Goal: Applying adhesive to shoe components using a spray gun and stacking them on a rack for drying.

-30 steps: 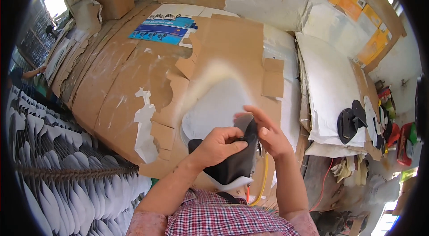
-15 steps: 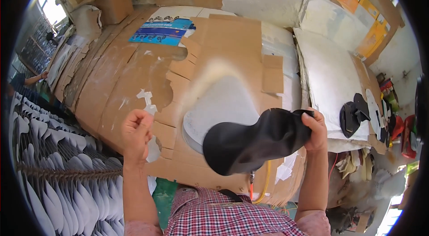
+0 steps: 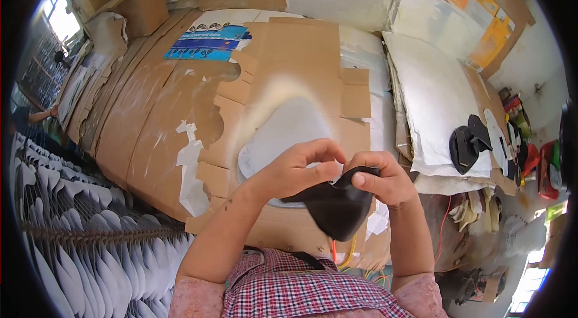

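A black curved piece of sheet material [image 3: 337, 209], like a shoe upper, hangs in front of my chest. My left hand [image 3: 298, 167] pinches its upper edge from the left. My right hand [image 3: 379, 179] grips the same edge from the right, thumb on top. Both hands are close together above a cardboard-covered table [image 3: 150, 137]. Just behind the hands lies a pale grey, rounded patch [image 3: 283, 131] sprayed on the cardboard.
Rows of white cut pieces [image 3: 66, 240] are racked at the lower left. A stack of white sheets [image 3: 433, 95] lies to the right, with black cut pieces [image 3: 469, 143] on its near corner. A blue printed sheet [image 3: 208, 44] lies at the back. Cardboard boxes [image 3: 141, 8] stand far left.
My left hand, raised and apart half a second ago, has come back to the black piece. The piece, held out wide by my right hand, is now folded smaller between both hands.
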`<state>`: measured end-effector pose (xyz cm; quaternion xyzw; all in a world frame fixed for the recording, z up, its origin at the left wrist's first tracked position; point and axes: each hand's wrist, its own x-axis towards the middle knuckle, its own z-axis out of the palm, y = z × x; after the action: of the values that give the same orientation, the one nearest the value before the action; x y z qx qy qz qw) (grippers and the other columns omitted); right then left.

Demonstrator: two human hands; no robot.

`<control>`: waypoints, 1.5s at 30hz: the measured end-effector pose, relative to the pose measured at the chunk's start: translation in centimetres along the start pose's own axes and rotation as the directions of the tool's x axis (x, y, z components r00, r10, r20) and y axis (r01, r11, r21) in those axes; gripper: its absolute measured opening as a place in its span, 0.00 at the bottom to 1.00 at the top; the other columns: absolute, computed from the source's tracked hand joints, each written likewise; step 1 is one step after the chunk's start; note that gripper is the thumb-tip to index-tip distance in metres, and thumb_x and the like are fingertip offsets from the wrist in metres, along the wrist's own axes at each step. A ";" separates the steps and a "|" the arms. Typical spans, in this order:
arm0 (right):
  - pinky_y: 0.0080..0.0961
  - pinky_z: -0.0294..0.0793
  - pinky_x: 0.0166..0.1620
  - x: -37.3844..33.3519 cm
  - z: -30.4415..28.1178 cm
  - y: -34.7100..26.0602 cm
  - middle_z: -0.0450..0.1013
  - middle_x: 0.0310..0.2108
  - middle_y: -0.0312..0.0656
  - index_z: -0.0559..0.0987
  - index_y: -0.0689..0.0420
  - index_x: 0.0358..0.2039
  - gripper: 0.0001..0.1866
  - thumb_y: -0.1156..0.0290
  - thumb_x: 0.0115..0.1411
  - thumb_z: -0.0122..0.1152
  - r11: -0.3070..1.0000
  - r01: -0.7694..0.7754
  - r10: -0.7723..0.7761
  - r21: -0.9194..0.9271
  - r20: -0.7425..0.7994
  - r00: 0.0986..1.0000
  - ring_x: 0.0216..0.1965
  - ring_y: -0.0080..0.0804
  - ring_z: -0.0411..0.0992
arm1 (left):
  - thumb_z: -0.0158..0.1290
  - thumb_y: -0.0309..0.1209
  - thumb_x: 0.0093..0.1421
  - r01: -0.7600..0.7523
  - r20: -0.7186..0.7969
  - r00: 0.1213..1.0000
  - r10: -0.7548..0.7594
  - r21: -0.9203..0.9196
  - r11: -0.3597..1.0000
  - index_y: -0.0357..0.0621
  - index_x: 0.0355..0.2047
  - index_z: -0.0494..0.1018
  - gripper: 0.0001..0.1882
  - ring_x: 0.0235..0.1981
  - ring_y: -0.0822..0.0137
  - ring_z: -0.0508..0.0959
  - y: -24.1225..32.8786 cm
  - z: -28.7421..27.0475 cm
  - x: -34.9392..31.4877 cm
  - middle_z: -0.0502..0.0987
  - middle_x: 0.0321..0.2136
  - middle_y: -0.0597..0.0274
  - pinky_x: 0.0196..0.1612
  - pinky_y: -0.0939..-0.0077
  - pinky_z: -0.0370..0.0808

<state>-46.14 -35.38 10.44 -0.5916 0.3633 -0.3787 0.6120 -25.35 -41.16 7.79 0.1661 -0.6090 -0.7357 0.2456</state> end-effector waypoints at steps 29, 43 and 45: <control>0.14 0.68 0.30 -0.1 4.5 1.2 0.73 0.23 0.31 0.80 0.63 0.29 0.08 0.71 0.56 0.61 1.000 0.026 -0.028 -0.011 -0.489 0.872 0.27 0.14 0.68 | 0.56 0.21 0.52 -0.006 -0.518 0.853 0.057 0.100 0.995 0.39 0.26 0.70 0.05 0.22 0.83 0.67 -0.5 1.6 -6.1 0.72 0.20 0.72 0.26 0.87 0.65; 0.16 0.68 0.30 3.3 3.0 1.9 0.73 0.23 0.31 0.79 0.65 0.30 0.09 0.70 0.56 0.60 0.980 -0.195 0.197 0.032 -0.210 0.958 0.26 0.15 0.67 | 0.53 0.26 0.58 0.070 -0.349 0.925 -0.151 -0.232 0.970 0.40 0.35 0.74 0.05 0.30 0.81 0.71 -2.0 -0.3 -5.0 0.74 0.28 0.73 0.35 0.86 0.69; 0.16 0.68 0.30 3.6 2.3 1.9 0.72 0.22 0.31 0.79 0.64 0.30 0.09 0.70 0.56 0.61 0.983 -0.184 0.176 -0.023 -0.195 0.965 0.26 0.15 0.67 | 0.54 0.25 0.56 0.021 -0.367 0.922 -0.124 -0.272 0.962 0.40 0.34 0.74 0.05 0.31 0.81 0.72 -2.9 -0.8 -5.1 0.74 0.28 0.73 0.35 0.86 0.69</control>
<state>-42.39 -37.51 8.64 -0.5291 0.4805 -0.3693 0.5939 -21.19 -38.57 4.51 0.2940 -0.4399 -0.7723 0.3515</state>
